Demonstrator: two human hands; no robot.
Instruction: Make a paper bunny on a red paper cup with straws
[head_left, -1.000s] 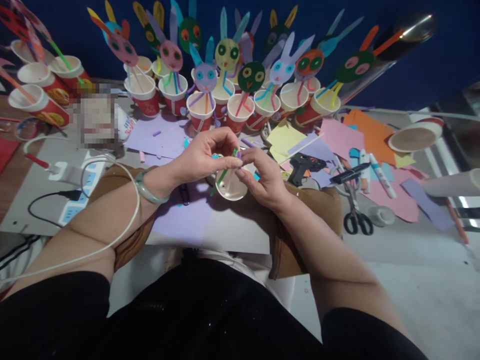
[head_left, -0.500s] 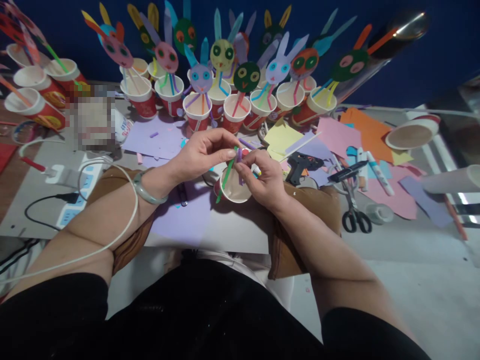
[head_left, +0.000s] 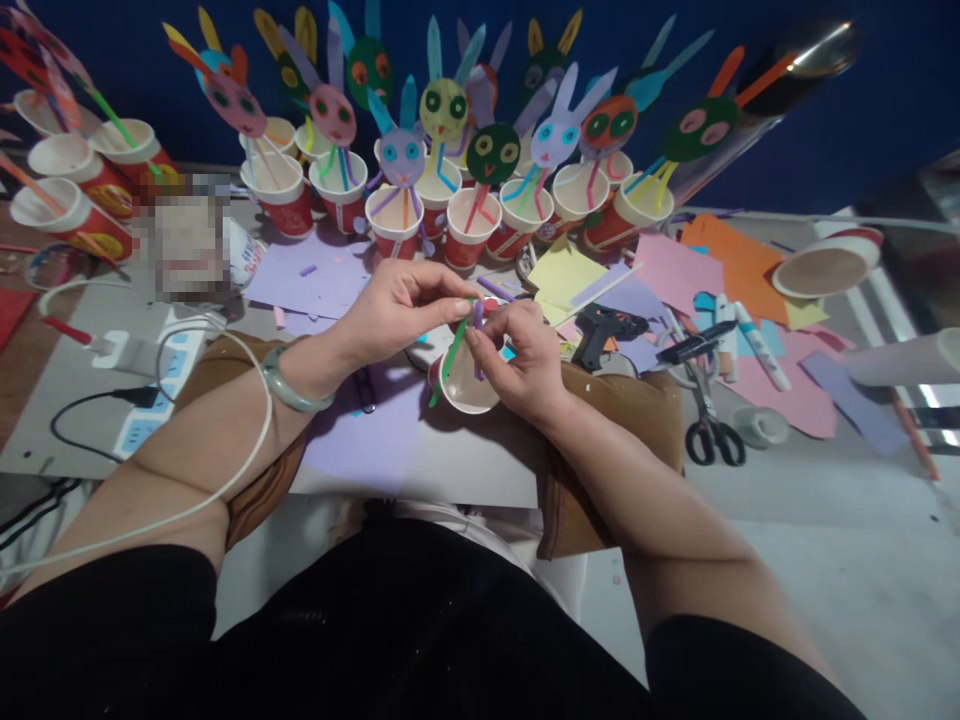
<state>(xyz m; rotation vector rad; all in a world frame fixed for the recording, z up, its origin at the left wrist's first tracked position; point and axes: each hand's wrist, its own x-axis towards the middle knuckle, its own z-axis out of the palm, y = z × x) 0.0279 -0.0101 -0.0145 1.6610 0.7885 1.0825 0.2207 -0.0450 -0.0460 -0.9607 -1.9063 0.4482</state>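
Over a paper cup (head_left: 471, 402), my left hand (head_left: 409, 308) pinches the top of a thin green strip, possibly a straw (head_left: 453, 356), which slants down to the left past the cup's rim. Close beside it, my right hand (head_left: 521, 355) has its fingers closed around a short purple strip (head_left: 478, 316), also straw-like. The two strips meet or nearly meet at the fingertips; whether they are joined I cannot tell. A loose purple piece (head_left: 495, 289) lies just behind my hands. My right fingers partly cover the cup's right side.
Behind my hands stand several red-and-white cups (head_left: 395, 222) bearing paper rabbit heads (head_left: 401, 155). To the right lie a black glue gun (head_left: 596, 330), scissors (head_left: 712, 440), markers (head_left: 761, 345) and coloured paper (head_left: 679, 275). A power strip (head_left: 161, 375) sits left, and a white cable (head_left: 266, 400) crosses my left forearm.
My right hand has shifted very slightly left, and the purple strip shows a little higher between the fingers. Otherwise both hands keep nearly the same place over the cup.
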